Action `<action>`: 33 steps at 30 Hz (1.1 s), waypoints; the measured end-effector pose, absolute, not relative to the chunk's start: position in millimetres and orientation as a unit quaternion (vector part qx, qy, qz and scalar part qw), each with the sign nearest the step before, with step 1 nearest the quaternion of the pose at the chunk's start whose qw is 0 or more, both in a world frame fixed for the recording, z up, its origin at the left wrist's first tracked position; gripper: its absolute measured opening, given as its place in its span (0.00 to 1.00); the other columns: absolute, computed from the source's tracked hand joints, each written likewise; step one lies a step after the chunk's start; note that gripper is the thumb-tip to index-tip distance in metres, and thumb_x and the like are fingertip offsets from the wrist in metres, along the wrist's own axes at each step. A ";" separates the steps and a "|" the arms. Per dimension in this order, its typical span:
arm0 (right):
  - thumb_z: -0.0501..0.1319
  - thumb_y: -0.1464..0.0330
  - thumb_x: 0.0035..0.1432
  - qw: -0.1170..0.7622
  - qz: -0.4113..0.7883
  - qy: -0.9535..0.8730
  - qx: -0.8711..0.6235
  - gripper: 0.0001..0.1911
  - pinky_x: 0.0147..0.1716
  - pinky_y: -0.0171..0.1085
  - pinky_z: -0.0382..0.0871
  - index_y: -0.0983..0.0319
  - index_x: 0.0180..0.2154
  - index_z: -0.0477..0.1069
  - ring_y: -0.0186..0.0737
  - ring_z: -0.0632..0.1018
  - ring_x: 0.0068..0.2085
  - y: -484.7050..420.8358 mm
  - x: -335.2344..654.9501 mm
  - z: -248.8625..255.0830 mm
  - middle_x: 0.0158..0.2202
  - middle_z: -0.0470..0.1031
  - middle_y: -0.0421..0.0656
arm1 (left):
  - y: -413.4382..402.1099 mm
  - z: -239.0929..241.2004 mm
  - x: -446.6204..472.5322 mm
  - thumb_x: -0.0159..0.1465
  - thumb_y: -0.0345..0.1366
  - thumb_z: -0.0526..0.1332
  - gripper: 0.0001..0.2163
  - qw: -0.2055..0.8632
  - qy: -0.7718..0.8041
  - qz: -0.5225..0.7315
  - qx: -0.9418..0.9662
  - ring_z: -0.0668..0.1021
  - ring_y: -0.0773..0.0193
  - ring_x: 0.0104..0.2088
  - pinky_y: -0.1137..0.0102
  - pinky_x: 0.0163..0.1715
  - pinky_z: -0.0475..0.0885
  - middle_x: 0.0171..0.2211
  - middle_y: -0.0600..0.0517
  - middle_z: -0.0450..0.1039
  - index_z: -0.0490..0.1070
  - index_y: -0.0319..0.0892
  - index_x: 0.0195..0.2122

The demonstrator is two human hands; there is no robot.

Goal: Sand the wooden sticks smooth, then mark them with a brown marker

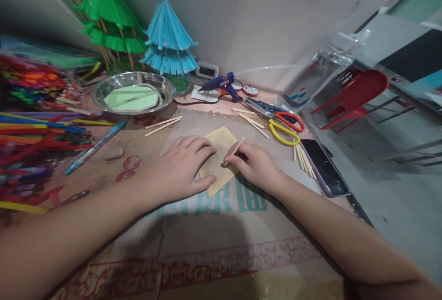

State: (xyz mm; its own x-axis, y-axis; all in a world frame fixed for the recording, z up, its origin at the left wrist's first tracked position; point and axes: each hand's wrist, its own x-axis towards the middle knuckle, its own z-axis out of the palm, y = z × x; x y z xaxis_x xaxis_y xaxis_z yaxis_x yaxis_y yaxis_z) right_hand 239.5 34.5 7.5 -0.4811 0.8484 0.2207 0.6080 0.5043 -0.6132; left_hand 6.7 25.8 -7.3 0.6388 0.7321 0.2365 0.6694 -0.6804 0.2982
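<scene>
A yellow many-sided piece of paper or card (219,139) lies on the cardboard between my hands. My left hand (188,164) rests at its left side with fingers spread, fingertips on its surface. Between the fingers of my right hand (253,164) is a short thin wooden stick (238,145), tilted, its lower end at the card's surface. Whether the stick's tip touches the card I cannot tell. More loose sticks (253,125) lie just beyond my right hand, and a pair (163,126) lies beyond my left.
A metal bowl (100,99) holds green pieces. Behind stand green (110,28) and blue (169,37) tiered models. Towards the right are a blue glue gun (217,83), scissors (285,132), a phone (326,168) and a tilted-looking water jug (314,74). Colourful strips (34,148) crowd the left.
</scene>
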 end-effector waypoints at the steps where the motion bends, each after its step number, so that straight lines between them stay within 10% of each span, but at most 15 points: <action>1: 0.62 0.66 0.64 0.256 0.240 -0.825 -0.443 0.08 0.35 0.37 0.70 0.61 0.33 0.75 0.40 0.80 0.34 34.6 239.6 7.3 0.31 0.81 0.43 | 25.7 -7.3 6.7 0.63 0.50 0.61 0.24 0.092 0.389 0.170 0.901 0.69 0.48 0.56 0.55 0.58 0.62 0.55 0.45 0.69 0.68 0.41 0.56; 33: 0.54 0.72 0.67 0.197 0.168 -0.907 -0.332 0.10 0.37 0.38 0.70 0.62 0.33 0.70 0.41 0.77 0.34 25.2 226.6 13.2 0.31 0.78 0.46 | 25.9 -4.9 8.4 0.64 0.49 0.61 0.22 0.089 0.377 0.162 0.908 0.69 0.49 0.57 0.55 0.58 0.63 0.55 0.45 0.68 0.68 0.43 0.56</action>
State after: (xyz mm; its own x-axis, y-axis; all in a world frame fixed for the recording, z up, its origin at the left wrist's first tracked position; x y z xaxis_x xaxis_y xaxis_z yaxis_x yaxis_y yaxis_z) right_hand 226.6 25.2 13.2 -0.7023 0.6680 0.2460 0.5352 0.7234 -0.4362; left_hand 8.4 25.9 -4.9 0.6634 0.7130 0.2268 0.6558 -0.7001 0.2827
